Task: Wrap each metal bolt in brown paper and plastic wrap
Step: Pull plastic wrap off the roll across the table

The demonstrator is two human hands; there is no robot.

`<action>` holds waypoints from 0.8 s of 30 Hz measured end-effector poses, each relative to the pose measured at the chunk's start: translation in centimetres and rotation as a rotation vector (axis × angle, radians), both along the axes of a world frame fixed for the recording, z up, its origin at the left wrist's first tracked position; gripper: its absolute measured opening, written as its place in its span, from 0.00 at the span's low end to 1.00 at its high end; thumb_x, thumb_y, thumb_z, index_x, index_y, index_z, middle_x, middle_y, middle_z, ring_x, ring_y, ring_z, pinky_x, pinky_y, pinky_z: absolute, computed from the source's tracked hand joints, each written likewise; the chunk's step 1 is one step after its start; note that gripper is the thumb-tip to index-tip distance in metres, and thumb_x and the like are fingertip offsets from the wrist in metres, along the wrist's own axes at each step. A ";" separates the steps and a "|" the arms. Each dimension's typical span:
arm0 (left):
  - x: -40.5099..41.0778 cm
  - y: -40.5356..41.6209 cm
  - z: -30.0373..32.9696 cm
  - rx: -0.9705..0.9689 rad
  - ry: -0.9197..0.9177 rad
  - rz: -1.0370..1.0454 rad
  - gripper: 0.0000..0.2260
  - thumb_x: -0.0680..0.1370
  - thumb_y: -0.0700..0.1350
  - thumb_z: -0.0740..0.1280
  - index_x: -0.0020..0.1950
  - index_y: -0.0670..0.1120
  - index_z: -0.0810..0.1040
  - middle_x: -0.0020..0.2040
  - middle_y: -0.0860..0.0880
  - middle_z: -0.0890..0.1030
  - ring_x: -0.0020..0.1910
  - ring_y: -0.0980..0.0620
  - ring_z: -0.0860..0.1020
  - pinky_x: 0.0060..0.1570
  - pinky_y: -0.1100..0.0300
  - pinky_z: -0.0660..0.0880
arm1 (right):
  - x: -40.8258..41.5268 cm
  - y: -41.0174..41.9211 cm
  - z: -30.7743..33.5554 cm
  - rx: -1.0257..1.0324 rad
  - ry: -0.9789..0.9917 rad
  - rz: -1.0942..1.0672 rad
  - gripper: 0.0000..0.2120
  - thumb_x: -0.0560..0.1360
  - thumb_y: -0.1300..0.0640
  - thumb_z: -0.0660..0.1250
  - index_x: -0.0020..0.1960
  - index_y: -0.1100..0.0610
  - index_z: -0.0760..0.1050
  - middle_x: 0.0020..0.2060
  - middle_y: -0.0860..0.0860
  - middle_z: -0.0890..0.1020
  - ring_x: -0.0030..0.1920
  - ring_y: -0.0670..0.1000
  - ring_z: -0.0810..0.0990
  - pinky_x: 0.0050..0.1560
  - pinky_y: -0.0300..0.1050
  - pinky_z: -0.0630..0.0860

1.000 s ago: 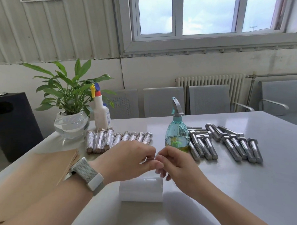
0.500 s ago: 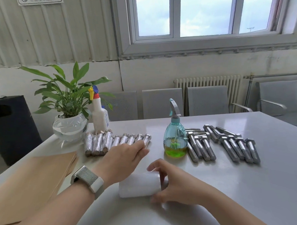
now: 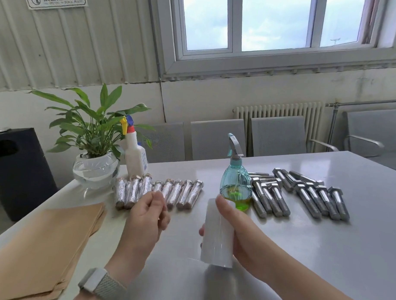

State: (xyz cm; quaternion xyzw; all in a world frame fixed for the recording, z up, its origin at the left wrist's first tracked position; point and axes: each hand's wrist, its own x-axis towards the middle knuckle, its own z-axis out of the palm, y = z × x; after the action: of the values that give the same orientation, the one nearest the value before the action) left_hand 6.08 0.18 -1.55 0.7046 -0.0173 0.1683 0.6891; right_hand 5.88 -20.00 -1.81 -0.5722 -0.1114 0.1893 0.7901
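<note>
A stack of brown paper sheets is lying flat at the near left of the table, beside my left wrist, which is wearing a grey watch band. Farther back a potted plant in a glass bowl is standing next to a white spray bottle, and just in front of them a row of wrapped bolts is lying side by side. My left hand is hovering above the table just in front of that row, its fingers loosely curled with the thumb meeting the fingertips; I cannot tell whether they are pinching anything. My right hand is holding the roll of plastic wrap up off the table, tilted nearly upright, thumb along its front and the fingers curled round behind. Just behind it a teal spray bottle holding green liquid is standing, and to its right the bare metal bolts are lying in a loose row.
</note>
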 end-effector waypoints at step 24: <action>0.6 3.0 -0.9 -0.109 0.101 0.034 0.13 0.84 0.43 0.56 0.41 0.42 0.69 0.24 0.50 0.63 0.15 0.55 0.57 0.22 0.69 0.52 | 2.4 -2.9 0.0 0.057 0.109 0.084 0.28 0.67 0.46 0.71 0.60 0.62 0.74 0.42 0.60 0.80 0.44 0.60 0.81 0.45 0.52 0.79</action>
State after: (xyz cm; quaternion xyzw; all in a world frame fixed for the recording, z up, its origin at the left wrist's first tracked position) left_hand 6.65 3.21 -2.42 0.6740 0.0387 0.1448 0.7234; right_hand 8.32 -22.95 -1.80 -0.5333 -0.0972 0.2498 0.8023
